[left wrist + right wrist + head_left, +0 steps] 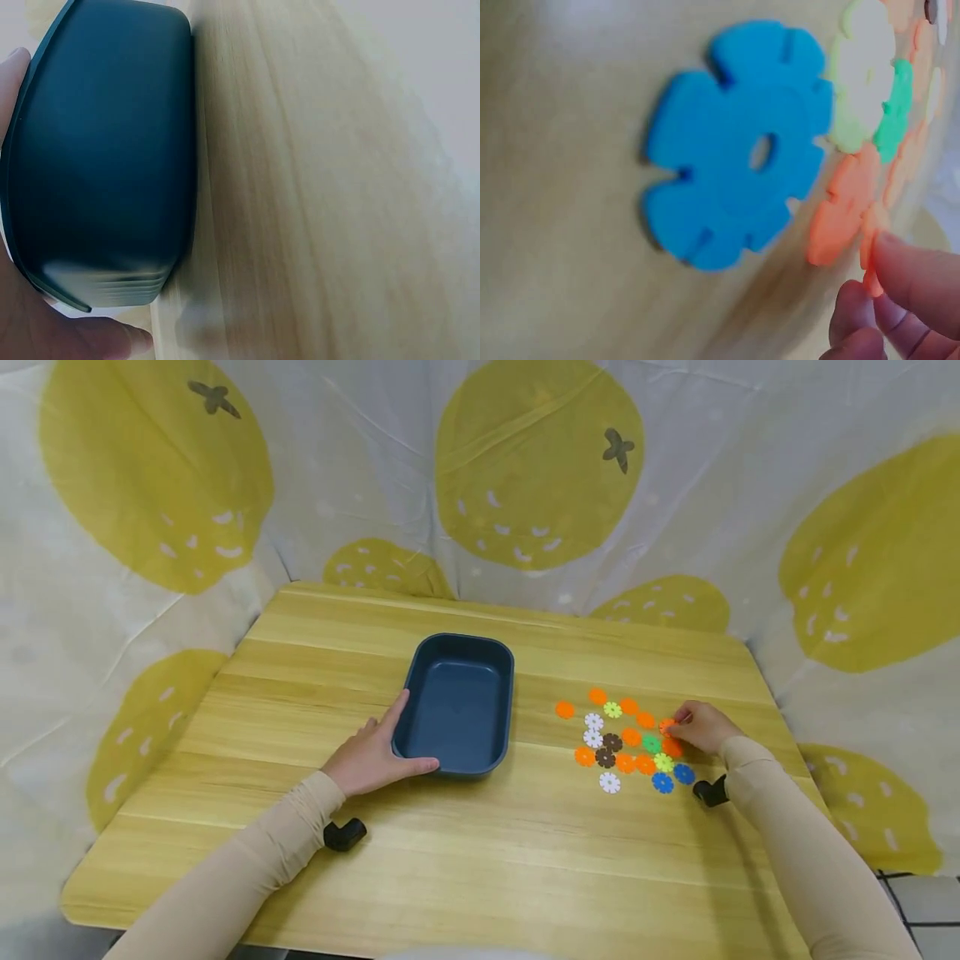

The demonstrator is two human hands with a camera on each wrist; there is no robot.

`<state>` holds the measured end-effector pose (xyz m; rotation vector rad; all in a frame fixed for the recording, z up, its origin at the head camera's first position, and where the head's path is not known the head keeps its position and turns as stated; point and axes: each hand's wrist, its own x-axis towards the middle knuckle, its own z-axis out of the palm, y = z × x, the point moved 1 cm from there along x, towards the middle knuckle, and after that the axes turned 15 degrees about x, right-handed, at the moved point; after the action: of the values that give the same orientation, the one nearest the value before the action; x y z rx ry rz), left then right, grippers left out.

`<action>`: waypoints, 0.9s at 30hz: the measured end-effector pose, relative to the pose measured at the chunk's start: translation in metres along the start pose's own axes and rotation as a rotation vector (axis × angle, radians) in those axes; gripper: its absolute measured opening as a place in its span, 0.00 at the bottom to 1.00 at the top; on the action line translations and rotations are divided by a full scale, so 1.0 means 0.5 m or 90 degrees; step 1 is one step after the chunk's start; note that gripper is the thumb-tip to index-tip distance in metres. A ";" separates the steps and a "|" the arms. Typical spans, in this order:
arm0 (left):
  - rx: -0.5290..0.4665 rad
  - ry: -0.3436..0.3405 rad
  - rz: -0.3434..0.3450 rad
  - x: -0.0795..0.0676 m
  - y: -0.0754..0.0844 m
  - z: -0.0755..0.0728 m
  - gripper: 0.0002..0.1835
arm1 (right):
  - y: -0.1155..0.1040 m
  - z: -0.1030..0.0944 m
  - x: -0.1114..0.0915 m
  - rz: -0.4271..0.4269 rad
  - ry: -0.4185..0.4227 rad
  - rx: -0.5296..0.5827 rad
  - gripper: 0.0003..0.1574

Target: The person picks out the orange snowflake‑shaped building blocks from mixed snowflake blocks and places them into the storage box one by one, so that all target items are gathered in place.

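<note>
A dark blue rectangular bin stands on the wooden table. My left hand rests against its near left corner, thumb along the front rim and fingers along the left side; the left wrist view shows the bin's outer wall beside the thumb. At the right, my right hand pinches an orange notched disc between thumb and fingers. Flat on the table around it lie more such discs: a blue disc, a green disc, an orange disc and several others.
White discs, brown discs and yellow-green discs are among the scattered group right of the bin. Black wrist-strap parts show at both wrists. A lemon-patterned curtain closes off the table's back and sides.
</note>
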<state>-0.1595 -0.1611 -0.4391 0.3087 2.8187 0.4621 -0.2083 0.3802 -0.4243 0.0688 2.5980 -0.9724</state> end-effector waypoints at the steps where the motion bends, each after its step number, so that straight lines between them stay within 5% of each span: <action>1: 0.000 0.001 0.000 0.000 0.000 -0.001 0.69 | -0.005 -0.004 -0.001 -0.010 -0.002 -0.003 0.19; 7: 0.001 0.007 0.002 -0.001 0.002 -0.004 0.69 | -0.094 -0.043 -0.001 -0.059 -0.009 -0.019 0.12; 15: -0.012 0.007 0.000 0.000 0.001 0.003 0.69 | -0.340 -0.059 0.042 -0.159 0.002 -0.032 0.12; 21: -0.015 0.013 0.002 0.005 0.005 0.008 0.69 | -0.506 0.029 0.101 -0.226 -0.025 -0.020 0.08; 27: -0.021 0.006 0.009 0.006 0.017 0.017 0.68 | -0.591 0.157 0.150 -0.233 -0.073 -0.045 0.06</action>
<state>-0.1583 -0.1501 -0.4446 0.3216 2.8174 0.5139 -0.3035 0.0989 -0.3206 -0.4824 2.5836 -0.9678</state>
